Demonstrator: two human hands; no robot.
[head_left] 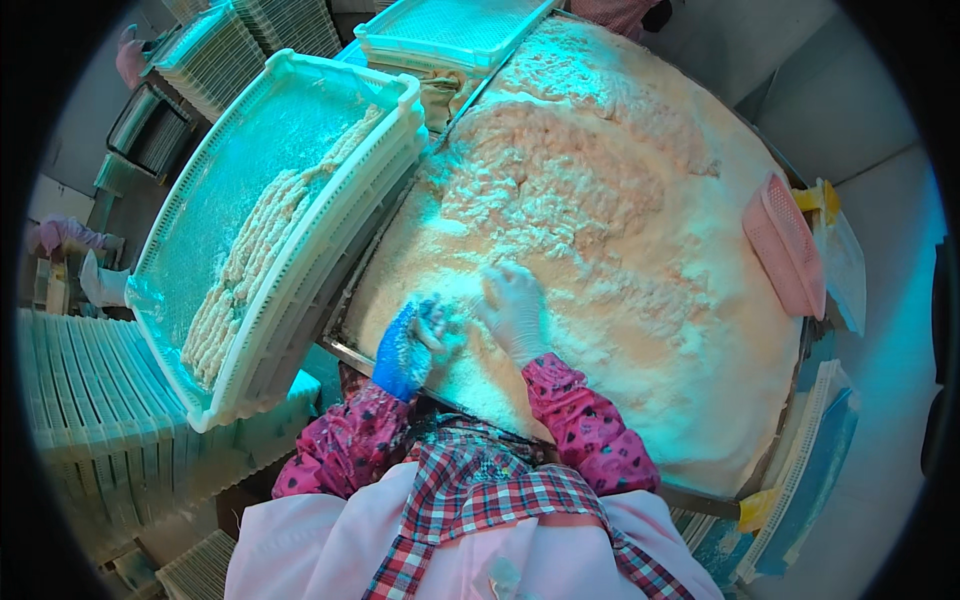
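My left hand [402,352], in a blue glove dusted with crumbs, is at the near left edge of a large metal-rimmed tray [350,352]. Its fingers are curled round a pale, crumb-coated piece [432,328], whose kind I cannot make out. My right hand [514,312], in a whitish glove, is just right of it, low over the breadcrumbs [640,370]. Those fingers are bent and closed; anything within them is hidden. Pale crumbs fill the tray, heaped and clumpy toward its far part.
Left of the tray, stacked white plastic trays [207,415] hold rows of coated pieces [245,265] in the top one. More stacked trays [90,400] stand lower left. A pink basket [785,245] rests on the right rim. Other people's sleeves [70,235] show at the edges.
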